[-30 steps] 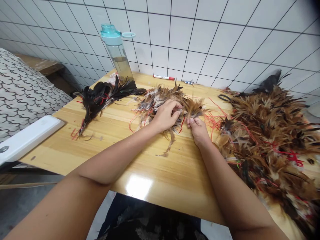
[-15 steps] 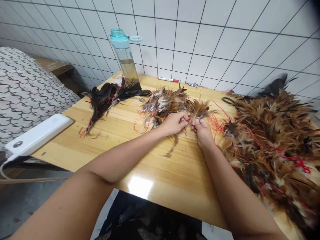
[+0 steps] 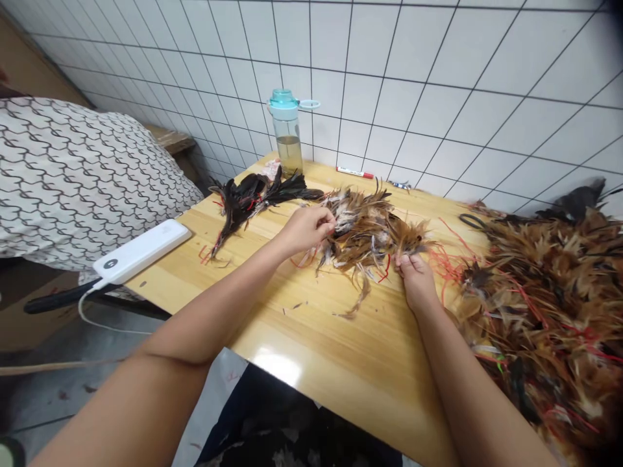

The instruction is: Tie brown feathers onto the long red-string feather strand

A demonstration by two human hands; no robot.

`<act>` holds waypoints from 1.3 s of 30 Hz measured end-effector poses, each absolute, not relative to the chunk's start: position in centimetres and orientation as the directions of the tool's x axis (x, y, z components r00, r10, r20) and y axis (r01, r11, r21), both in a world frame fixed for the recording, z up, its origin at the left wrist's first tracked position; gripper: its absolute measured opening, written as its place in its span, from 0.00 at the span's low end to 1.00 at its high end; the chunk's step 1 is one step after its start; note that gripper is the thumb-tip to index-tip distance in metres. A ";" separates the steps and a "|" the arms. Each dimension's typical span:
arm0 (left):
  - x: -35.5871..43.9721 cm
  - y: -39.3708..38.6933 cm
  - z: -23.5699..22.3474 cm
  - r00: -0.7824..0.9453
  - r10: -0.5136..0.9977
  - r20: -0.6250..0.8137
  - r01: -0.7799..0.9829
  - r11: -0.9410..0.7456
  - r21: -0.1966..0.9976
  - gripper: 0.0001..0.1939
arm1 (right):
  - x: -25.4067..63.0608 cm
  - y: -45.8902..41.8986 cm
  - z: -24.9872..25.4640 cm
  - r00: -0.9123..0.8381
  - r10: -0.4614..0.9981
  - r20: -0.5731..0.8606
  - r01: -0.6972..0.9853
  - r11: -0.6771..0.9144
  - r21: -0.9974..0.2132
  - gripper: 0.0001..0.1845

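Observation:
My right hand (image 3: 417, 275) pinches the quill ends of a small brown feather bundle (image 3: 409, 235), whose tips fan out away from me. A short red thread (image 3: 385, 268) hangs beside that bundle. To the left, my left hand (image 3: 307, 228) is at the edge of a loose pile of brown and grey feathers (image 3: 363, 220), thumb and fingers closed together. What they hold, if anything, is too small to make out. Red threads (image 3: 445, 263) lie tangled just right of my right hand.
Black feathers (image 3: 248, 194) lie left, near a water bottle (image 3: 291, 152). A red marker (image 3: 354, 172) lies by the tiled wall. A large brown feather heap (image 3: 559, 279) covers the table's right side. A white power bank (image 3: 143, 250) sits at the left edge, beside a person in patterned cloth (image 3: 97, 175).
My hands have moved apart: the left has gone leftward to the feather pile, while the right stays with the bundle. The view has shifted left, showing more of the person there.

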State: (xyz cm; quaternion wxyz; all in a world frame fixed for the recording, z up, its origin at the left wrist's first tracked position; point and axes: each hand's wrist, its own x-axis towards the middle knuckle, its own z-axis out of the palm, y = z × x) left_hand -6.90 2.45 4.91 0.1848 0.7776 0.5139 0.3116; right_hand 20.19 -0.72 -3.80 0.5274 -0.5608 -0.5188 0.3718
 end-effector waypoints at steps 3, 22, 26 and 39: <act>-7.6 1.6 3.5 0.200 0.951 0.236 0.534 -0.308 0.787 0.06 | 20.2 -0.9 -3.6 0.173 0.977 0.128 0.158 0.101 -0.982 0.24; -0.1 -2.0 0.0 0.460 0.830 0.314 0.332 -0.489 0.807 0.05 | 17.0 -3.9 -2.4 -0.081 0.995 0.057 -0.036 0.054 -0.998 0.24; -0.8 -1.6 0.4 0.465 0.820 0.334 0.360 -0.520 0.775 0.03 | 17.5 -3.5 -2.7 -0.020 0.997 0.072 -0.025 0.072 -0.997 0.24; -12.0 8.6 1.9 -0.037 0.947 0.320 0.765 -0.180 0.619 0.06 | 18.6 -2.3 -3.1 0.151 0.986 0.067 0.012 0.066 -0.998 0.25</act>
